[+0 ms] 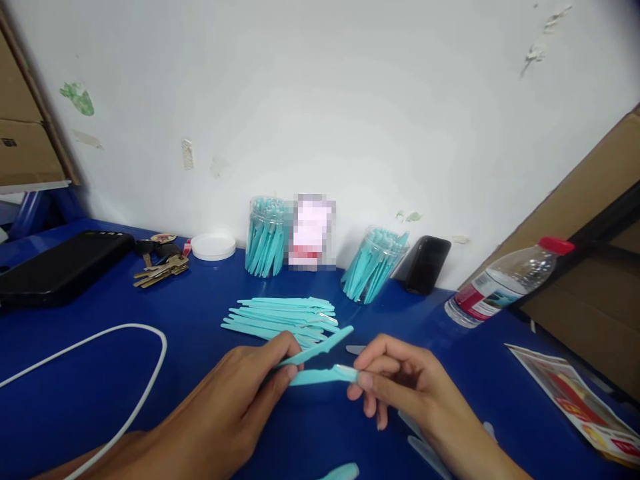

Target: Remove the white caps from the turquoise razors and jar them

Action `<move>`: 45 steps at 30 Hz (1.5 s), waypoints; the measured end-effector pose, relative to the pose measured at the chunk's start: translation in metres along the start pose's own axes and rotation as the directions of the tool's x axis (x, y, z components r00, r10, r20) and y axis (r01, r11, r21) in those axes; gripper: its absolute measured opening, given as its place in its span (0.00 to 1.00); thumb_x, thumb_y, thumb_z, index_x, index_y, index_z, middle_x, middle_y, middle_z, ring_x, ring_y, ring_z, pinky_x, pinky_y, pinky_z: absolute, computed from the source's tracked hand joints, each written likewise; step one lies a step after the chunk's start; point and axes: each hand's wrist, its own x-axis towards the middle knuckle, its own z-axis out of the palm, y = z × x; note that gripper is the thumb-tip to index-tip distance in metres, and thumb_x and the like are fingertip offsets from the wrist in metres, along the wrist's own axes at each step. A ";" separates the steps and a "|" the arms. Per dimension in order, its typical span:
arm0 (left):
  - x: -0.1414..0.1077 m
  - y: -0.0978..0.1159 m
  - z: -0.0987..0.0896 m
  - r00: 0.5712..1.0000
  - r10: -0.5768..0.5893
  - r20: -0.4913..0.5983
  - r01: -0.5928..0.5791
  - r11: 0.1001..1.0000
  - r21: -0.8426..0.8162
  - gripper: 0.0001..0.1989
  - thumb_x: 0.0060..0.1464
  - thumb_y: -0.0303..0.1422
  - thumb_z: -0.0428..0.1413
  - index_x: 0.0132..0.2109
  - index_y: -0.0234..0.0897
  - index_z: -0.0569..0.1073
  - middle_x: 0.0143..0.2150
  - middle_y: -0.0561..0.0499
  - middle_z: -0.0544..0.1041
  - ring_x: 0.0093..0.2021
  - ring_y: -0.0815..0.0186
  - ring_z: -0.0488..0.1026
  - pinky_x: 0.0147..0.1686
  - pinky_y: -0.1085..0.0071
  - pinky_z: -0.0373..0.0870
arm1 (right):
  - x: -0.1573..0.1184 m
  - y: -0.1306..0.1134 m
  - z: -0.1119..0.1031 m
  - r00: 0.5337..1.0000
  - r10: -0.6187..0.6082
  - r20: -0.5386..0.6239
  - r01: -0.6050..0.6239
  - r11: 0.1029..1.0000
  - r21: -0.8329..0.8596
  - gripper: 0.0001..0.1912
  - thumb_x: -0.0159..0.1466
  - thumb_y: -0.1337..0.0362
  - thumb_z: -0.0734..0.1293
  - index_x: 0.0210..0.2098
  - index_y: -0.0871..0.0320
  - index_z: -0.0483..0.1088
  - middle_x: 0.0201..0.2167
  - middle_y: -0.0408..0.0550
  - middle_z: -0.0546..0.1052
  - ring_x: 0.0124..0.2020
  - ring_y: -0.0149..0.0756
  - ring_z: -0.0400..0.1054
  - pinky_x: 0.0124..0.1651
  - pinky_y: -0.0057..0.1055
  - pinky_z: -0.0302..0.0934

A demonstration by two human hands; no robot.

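Two turquoise eyebrow razors are in my left hand (245, 393), its thumb and fingers closed on their handle ends. The upper razor (327, 345) angles up to the right; the lower razor (315, 377) lies almost level. My right hand (410, 380) pinches the pale blade end of the lower one between thumb and forefinger, other fingers loosely curled. Just beyond my hands is a pile of similar razors (280, 312), handles mostly pointing left. Translucent sleeve-like pieces (427, 455) lie partly hidden under my right forearm. Another turquoise piece (343, 472) shows at the bottom edge.
Two clear jars of razors, one left (266, 240) and one right (373, 267), stand by the wall. Around them are a white lid (213, 247), keys (163, 267), a black phone (427, 265), a bottle (505, 283), a leaflet (575, 400), a black device (65, 267) and a white cable (163, 360).
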 end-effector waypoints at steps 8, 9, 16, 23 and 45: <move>-0.006 0.005 -0.001 0.999 0.038 0.014 -0.039 0.999 0.019 0.16 0.77 0.42 0.42 0.42 0.45 0.69 0.31 0.57 0.75 0.30 0.65 0.71 0.31 0.69 0.63 | -0.007 0.001 -0.001 1.000 -0.017 -0.023 0.010 0.962 -0.273 0.17 0.66 0.47 0.75 0.39 0.55 0.79 0.32 0.50 0.85 0.29 0.36 0.70 0.29 0.29 0.59; -0.004 0.005 -0.002 0.999 0.035 0.022 -0.035 0.999 0.027 0.15 0.76 0.41 0.43 0.41 0.45 0.69 0.31 0.57 0.75 0.30 0.64 0.72 0.31 0.69 0.63 | -0.007 0.000 -0.002 0.998 -0.053 -0.033 0.037 0.928 -0.369 0.15 0.65 0.49 0.75 0.37 0.54 0.80 0.31 0.49 0.84 0.30 0.37 0.70 0.31 0.30 0.59; 0.006 -0.001 -0.005 0.999 -0.027 -0.024 0.028 0.997 0.071 0.14 0.73 0.39 0.47 0.38 0.44 0.72 0.33 0.56 0.77 0.34 0.62 0.74 0.36 0.67 0.65 | -0.006 0.011 -0.002 0.990 -0.126 0.069 0.142 0.780 -0.609 0.02 0.59 0.66 0.73 0.29 0.54 0.80 0.27 0.43 0.77 0.30 0.36 0.68 0.33 0.31 0.59; 0.010 -0.003 -0.010 0.998 0.031 -0.050 -0.027 0.996 0.084 0.15 0.73 0.38 0.46 0.36 0.43 0.71 0.28 0.57 0.73 0.28 0.64 0.69 0.32 0.68 0.61 | -0.011 0.008 -0.003 0.960 -0.217 0.179 0.281 0.738 -0.613 0.04 0.64 0.65 0.74 0.34 0.52 0.85 0.31 0.44 0.80 0.32 0.36 0.73 0.36 0.32 0.64; 0.009 -0.011 -0.005 0.996 0.052 0.075 -0.061 0.991 0.117 0.17 0.75 0.37 0.43 0.41 0.43 0.74 0.36 0.53 0.79 0.35 0.61 0.75 0.36 0.66 0.63 | 0.007 0.008 -0.026 0.823 -0.567 0.003 0.325 0.467 -0.823 0.09 0.75 0.65 0.64 0.46 0.53 0.78 0.37 0.48 0.79 0.37 0.42 0.71 0.43 0.39 0.67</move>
